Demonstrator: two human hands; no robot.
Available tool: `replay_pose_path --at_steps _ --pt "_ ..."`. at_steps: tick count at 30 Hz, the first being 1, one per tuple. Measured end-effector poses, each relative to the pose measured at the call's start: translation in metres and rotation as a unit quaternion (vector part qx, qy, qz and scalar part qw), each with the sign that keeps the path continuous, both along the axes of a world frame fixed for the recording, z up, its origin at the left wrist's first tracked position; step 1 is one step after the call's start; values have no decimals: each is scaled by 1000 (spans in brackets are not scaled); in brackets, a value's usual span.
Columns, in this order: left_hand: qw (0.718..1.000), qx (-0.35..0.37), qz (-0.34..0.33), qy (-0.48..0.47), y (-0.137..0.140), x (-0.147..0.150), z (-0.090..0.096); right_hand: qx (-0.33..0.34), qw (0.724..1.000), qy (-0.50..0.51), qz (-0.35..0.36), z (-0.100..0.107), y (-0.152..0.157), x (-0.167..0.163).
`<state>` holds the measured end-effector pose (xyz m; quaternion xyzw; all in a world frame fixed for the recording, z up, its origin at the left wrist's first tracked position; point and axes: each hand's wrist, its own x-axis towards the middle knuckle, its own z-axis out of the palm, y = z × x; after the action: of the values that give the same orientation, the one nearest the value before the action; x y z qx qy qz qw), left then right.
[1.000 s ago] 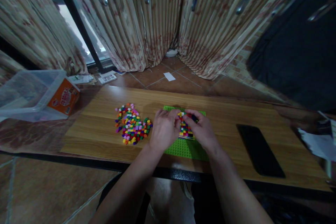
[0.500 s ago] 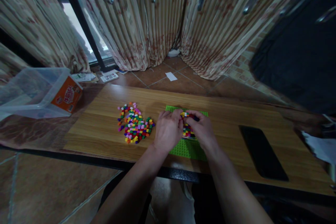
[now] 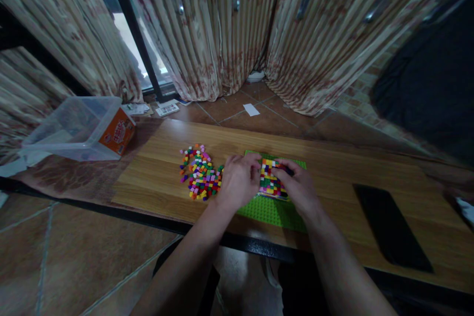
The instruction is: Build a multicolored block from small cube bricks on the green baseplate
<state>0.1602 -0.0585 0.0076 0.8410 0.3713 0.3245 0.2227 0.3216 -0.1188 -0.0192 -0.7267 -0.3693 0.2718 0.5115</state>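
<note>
While the right hand point(image 3: 301, 190) touches the multicolored brick build point(image 3: 271, 183) on the green studded baseplate point(image 3: 272, 213), the left hand point(image 3: 239, 178) curls beside it; whether either grip clamps a brick, I cannot tell.

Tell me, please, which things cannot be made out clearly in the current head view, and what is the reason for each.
All in the head view:
Block build: part of its right side is covered by the right hand.
Left hand: whether it holds a block; its own back hides this.
Orange label: its smaller print is too small and blurred.
Dark shape: cut off by the right edge.
</note>
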Motion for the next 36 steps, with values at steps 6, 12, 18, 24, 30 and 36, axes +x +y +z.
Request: replay_pose_path --at_steps 6,12,18,24,30,36 --pt "989 -41 -34 140 32 -53 3 2 999 40 -5 5 -2 4" --pt "974 -15 -24 223 25 -62 1 -9 1000 -3 6 7 -2 1" --pt "973 10 4 233 23 -55 -2 -12 999 -29 7 8 -2 1" --pt "986 9 -7 167 28 -51 0 -13 1000 -7 11 6 -2 1" --pt "982 -156 -49 -93 19 -31 -3 16 1000 -13 -1 6 0 2" --pt "922 -311 -59 -225 10 -14 -3 21 1000 -17 -5 3 2 3"
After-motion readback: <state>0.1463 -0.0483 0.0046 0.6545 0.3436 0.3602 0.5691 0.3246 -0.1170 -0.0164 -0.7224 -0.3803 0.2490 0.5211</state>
